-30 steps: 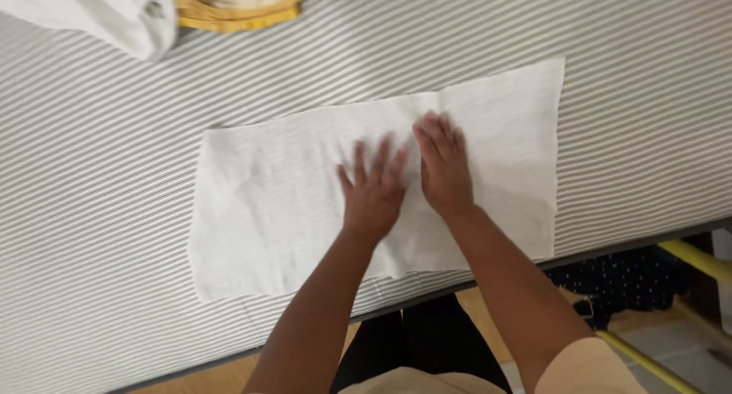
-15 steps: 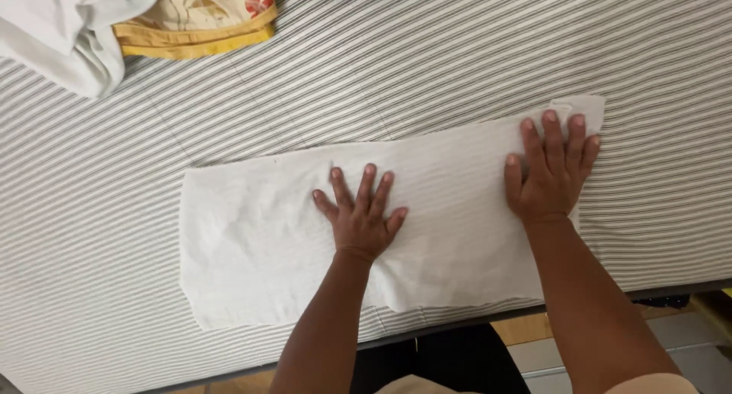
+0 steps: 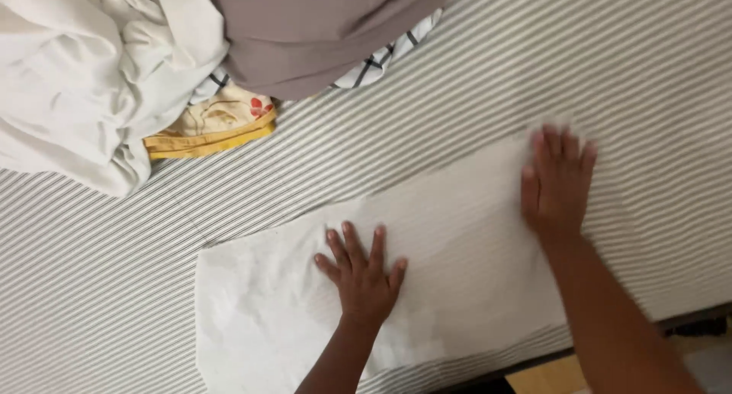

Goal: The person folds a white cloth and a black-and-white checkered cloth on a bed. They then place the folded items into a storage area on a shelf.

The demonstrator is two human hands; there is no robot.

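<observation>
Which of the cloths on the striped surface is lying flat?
The white cloth under both hands; the cream, grey and yellow-edged ones are heaped at the top.

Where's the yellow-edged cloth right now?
In the head view, upper left: the yellow-edged cloth lies on the striped surface, tucked under the white laundry pile.

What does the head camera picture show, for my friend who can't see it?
Two hands press flat on a white cloth on a striped bed: left hand mid-cloth, right hand at its far end. Crumpled laundry lies at top left.
</observation>
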